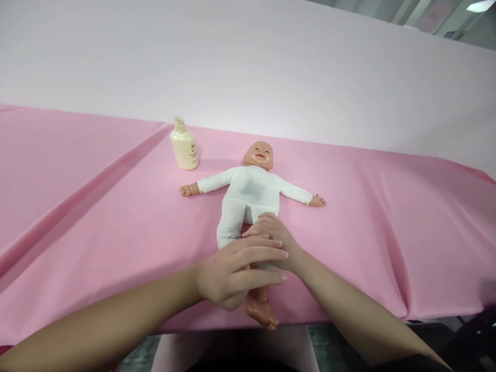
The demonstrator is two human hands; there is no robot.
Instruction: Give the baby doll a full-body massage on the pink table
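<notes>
A baby doll (253, 186) in a white cloth suit lies on its back, arms spread and head away from me. Its chest has a dark grey patch. My right hand (277, 240) is closed around the doll's leg on the right, around the thigh and knee. Lower on the same leg is my left hand (236, 268), its fingers stretched out and slightly apart across it, close to the right hand. Below my left hand the doll's bare foot (261, 310) shows near the table edge. Part of the legs is hidden behind my hands.
A cream pump bottle (185, 147) stands upright at the back, left of the doll's head. The table is covered by a pink cloth (124, 232) with creases. Behind it rises a white panel (232, 67). The table's front edge runs just before my legs.
</notes>
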